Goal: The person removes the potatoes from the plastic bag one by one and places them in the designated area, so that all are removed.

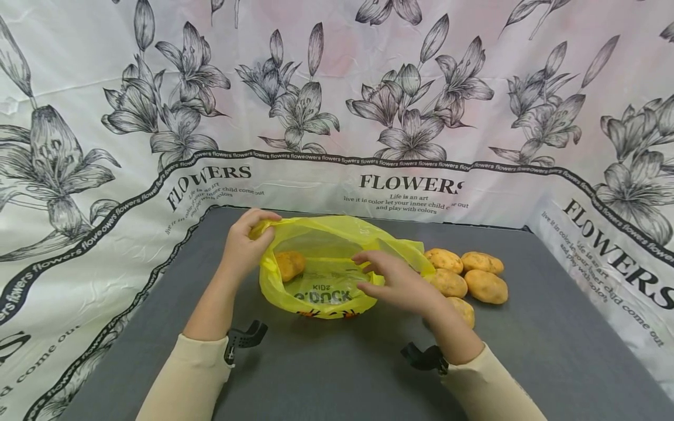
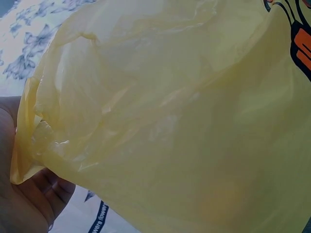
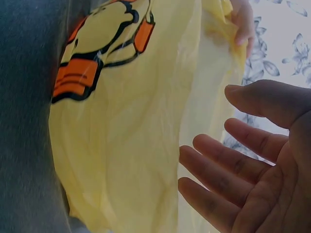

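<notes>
Left hand (image 1: 243, 245) pinches the rim of the yellow bag (image 1: 321, 286) on the counter (image 1: 326, 374), one potato (image 1: 290, 264) inside. Right hand (image 1: 397, 280) hovers open, empty. I'd keep the mouth wide and grab the nearest of the loose potatoes (image 1: 466, 278).

Yellow plastic bag (image 1: 321, 280) lies open-mouthed on the grey table, apparently one potato (image 1: 290, 264) inside
</notes>
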`<action>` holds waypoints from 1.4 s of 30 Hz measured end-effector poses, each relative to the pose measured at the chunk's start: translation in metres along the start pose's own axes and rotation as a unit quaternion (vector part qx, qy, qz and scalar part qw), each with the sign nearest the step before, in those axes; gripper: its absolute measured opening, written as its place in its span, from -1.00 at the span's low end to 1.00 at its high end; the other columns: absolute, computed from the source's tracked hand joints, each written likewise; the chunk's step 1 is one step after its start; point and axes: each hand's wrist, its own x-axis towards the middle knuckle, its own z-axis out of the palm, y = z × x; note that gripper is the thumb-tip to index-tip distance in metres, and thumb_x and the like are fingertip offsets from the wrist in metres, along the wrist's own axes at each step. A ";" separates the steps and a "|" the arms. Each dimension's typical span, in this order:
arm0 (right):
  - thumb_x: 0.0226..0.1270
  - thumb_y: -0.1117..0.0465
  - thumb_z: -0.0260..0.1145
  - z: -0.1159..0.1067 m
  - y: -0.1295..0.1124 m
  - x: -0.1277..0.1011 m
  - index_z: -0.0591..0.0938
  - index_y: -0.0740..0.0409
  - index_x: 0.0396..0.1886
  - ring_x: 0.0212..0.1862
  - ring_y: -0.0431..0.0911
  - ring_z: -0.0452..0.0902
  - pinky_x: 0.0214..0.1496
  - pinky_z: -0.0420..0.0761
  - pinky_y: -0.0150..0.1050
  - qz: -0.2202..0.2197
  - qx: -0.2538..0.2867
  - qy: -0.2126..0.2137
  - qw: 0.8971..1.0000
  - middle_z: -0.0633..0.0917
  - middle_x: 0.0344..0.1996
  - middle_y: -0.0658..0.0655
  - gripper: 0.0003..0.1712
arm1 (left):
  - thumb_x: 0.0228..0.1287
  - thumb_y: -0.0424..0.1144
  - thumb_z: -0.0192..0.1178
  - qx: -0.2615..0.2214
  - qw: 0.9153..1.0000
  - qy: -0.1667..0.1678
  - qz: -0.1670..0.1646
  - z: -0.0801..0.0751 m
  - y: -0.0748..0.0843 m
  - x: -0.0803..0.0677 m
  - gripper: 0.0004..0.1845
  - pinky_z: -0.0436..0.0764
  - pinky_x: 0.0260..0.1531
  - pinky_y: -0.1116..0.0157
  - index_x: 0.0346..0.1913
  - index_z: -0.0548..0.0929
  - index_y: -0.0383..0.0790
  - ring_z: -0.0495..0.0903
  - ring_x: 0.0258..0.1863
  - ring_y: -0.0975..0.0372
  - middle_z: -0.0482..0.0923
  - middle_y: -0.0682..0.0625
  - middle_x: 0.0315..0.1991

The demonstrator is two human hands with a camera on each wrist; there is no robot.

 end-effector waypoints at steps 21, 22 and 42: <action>0.42 0.19 0.39 0.032 -0.010 0.039 0.47 0.19 0.40 0.21 0.17 0.57 0.19 0.59 0.07 0.007 0.035 -0.018 0.999 0.58 0.25 0.21 -0.40 | 0.35 -0.55 0.14 -0.001 1.000 0.004 0.017 0.000 -0.002 0.000 -0.77 0.49 -0.16 0.37 -0.01 0.70 -0.46 0.47 -0.06 0.14 0.58 -0.27 0.01; 0.42 0.20 0.39 0.034 -0.009 0.041 0.47 0.19 0.39 0.21 0.17 0.57 0.18 0.60 0.06 0.006 0.033 -0.018 0.999 0.58 0.25 0.21 -0.40 | 0.35 -0.55 0.14 -0.001 1.000 0.003 0.018 0.000 -0.002 0.000 -0.77 0.48 -0.16 0.37 -0.01 0.70 -0.46 0.47 -0.06 0.14 0.58 -0.27 0.01; 0.38 0.17 0.41 0.067 -0.010 0.072 0.45 0.18 0.44 0.23 0.13 0.54 0.19 0.57 0.04 0.050 0.012 -0.041 0.998 0.56 0.28 0.20 -0.32 | 0.35 -0.57 0.14 -0.007 1.000 0.003 0.021 0.000 -0.002 0.001 -0.77 0.47 -0.18 0.37 -0.01 0.70 -0.47 0.46 -0.06 0.13 0.58 -0.27 0.01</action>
